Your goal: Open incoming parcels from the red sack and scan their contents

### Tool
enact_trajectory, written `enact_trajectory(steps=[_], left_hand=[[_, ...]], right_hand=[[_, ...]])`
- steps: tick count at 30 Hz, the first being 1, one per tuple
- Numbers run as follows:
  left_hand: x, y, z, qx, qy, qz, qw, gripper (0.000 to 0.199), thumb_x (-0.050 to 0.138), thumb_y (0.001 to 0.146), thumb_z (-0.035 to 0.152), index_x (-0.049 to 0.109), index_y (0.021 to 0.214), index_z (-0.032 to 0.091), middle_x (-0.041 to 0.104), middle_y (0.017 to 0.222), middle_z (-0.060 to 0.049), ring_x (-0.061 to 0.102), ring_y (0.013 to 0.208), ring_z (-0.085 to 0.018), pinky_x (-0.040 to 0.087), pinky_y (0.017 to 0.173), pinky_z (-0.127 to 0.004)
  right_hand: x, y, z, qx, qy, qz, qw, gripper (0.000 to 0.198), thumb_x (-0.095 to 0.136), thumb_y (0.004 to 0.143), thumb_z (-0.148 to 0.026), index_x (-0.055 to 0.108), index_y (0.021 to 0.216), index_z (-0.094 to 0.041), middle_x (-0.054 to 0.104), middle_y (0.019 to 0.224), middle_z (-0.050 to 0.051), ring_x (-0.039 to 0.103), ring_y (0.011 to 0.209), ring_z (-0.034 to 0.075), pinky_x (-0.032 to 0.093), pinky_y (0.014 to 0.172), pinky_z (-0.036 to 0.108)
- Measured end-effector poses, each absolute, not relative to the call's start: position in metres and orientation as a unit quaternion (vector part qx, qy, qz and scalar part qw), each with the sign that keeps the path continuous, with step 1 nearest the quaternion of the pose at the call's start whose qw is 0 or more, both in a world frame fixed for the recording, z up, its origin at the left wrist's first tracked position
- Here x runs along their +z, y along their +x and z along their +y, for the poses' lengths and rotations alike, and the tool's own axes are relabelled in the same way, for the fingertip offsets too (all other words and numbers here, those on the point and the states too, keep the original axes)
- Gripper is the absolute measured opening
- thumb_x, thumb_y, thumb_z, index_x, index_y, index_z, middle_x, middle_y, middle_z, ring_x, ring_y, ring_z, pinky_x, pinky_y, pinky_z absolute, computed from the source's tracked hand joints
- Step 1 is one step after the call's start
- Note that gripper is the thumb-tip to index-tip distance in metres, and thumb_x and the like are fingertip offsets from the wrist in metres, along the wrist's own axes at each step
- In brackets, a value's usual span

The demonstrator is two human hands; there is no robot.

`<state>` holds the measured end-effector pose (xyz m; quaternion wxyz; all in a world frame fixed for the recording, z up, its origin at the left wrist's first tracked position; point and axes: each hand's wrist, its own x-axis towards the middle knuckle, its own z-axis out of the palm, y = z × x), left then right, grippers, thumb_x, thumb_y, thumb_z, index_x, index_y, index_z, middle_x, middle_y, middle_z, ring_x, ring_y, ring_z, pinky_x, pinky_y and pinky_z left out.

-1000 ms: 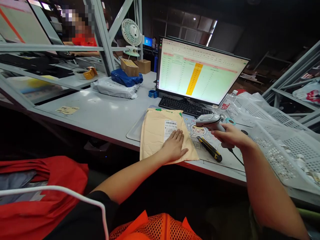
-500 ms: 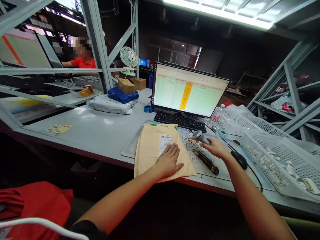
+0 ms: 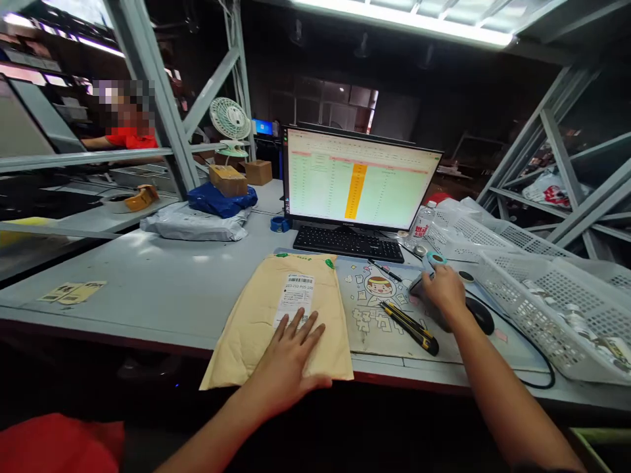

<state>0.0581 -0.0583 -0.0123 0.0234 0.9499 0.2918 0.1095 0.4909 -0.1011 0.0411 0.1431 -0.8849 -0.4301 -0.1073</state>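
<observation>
A cream padded mailer [image 3: 246,328] with a white barcode label [image 3: 296,295] lies at the table's front edge. Spread across its lower half is my left hand [image 3: 290,358], fingers apart and flat. My right hand [image 3: 446,289] is closed around a grey barcode scanner [image 3: 418,284], low over the desk mat beside the black mouse [image 3: 479,315]; the palm hides much of the scanner. Between my hands, a yellow-and-black box cutter [image 3: 409,327] rests on the cartoon-printed mat [image 3: 362,335]. A black pen [image 3: 384,269] lies farther back.
Behind the mailer stand a keyboard [image 3: 348,244] and a monitor [image 3: 359,177] showing a spreadsheet. White baskets [image 3: 542,315] with small bottles line the right side. Parcels [image 3: 192,222] sit at back left near a fan [image 3: 230,119]. A person in red [image 3: 131,136] is beyond the frame.
My right hand has brought the scanner rightward, down toward the mouse, uncovering the pen. The mailer has slid left and nearer with my left hand on it. The view has shifted right.
</observation>
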Motion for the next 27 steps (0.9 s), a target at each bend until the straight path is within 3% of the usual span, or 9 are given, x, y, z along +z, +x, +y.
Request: enact_trajectory(steps=[3,7,11,16,18,20,24,27], left_hand=[[-0.032,0.058,-0.068,0.112,0.947,0.301,-0.006,0.114,0.082,0.069,0.077,0.045,0.165,0.027,0.024,0.175,-0.011,0.018,0.162,-0.048,0.026,0.129,-0.071],[-0.036,0.058,-0.069,0.135,0.943,0.303,-0.019,0.099,0.084,0.078,0.05,0.044,0.165,0.027,0.03,0.174,-0.008,0.019,0.163,-0.042,0.021,0.132,-0.065],[-0.03,0.056,-0.071,0.166,0.945,0.283,-0.018,0.092,0.081,0.084,0.049,0.045,0.164,0.025,0.033,0.174,-0.007,0.02,0.164,-0.039,0.018,0.132,-0.061],[-0.03,0.055,-0.072,0.175,0.942,0.285,-0.004,0.091,0.081,0.084,0.05,0.045,0.164,0.024,0.031,0.175,-0.006,0.018,0.164,-0.038,0.013,0.133,-0.06],[-0.031,0.054,-0.072,0.172,0.943,0.284,0.0,0.091,0.08,0.085,0.05,0.044,0.165,0.024,0.03,0.175,-0.006,0.017,0.164,-0.039,0.013,0.133,-0.06],[-0.03,0.054,-0.073,0.168,0.944,0.282,-0.006,0.089,0.077,0.086,0.044,0.042,0.165,0.024,0.028,0.176,-0.006,0.016,0.165,-0.038,0.014,0.133,-0.061],[-0.027,0.054,-0.074,0.163,0.944,0.285,-0.011,0.085,0.066,0.083,0.018,0.044,0.165,0.023,0.027,0.176,-0.006,0.014,0.166,-0.037,0.021,0.132,-0.064],[-0.022,0.052,-0.069,0.193,0.935,0.294,0.055,0.084,0.053,0.076,0.005,0.053,0.159,0.021,0.04,0.17,-0.005,0.025,0.163,-0.033,0.028,0.131,-0.062]], right_hand=[[0.06,0.479,-0.052,-0.053,-0.85,-0.503,0.148,0.051,0.041,0.107,-0.03,0.057,0.149,-0.005,0.064,0.141,0.024,0.06,0.132,0.033,0.044,0.112,0.041],[0.049,0.468,0.011,0.042,-0.843,-0.526,0.102,0.05,0.059,0.099,-0.024,0.06,0.149,-0.017,0.071,0.135,0.015,0.066,0.123,0.029,0.049,0.105,0.034],[0.028,0.466,0.04,0.052,-0.867,-0.487,0.085,0.052,0.052,0.101,-0.021,0.055,0.153,-0.013,0.067,0.14,0.022,0.066,0.126,0.032,0.051,0.105,0.04],[0.031,0.466,0.054,0.066,-0.874,-0.479,0.058,0.038,0.062,0.1,-0.023,0.07,0.133,-0.006,0.068,0.133,0.028,0.067,0.126,0.034,0.053,0.103,0.038],[0.042,0.464,0.056,0.065,-0.869,-0.487,0.053,0.038,0.065,0.101,-0.029,0.07,0.131,-0.005,0.069,0.131,0.028,0.068,0.122,0.032,0.055,0.102,0.039],[0.055,0.457,0.054,0.067,-0.86,-0.504,0.052,0.041,0.068,0.102,-0.038,0.069,0.131,-0.009,0.07,0.129,0.021,0.07,0.116,0.028,0.058,0.1,0.042],[0.076,0.434,0.038,0.058,-0.832,-0.548,0.065,0.041,0.069,0.103,-0.046,0.067,0.129,-0.015,0.068,0.127,0.011,0.069,0.11,0.024,0.06,0.096,0.045],[0.08,0.415,0.02,0.049,-0.819,-0.566,0.078,0.04,0.069,0.103,-0.045,0.066,0.131,-0.016,0.067,0.128,0.01,0.069,0.11,0.024,0.06,0.095,0.045]])
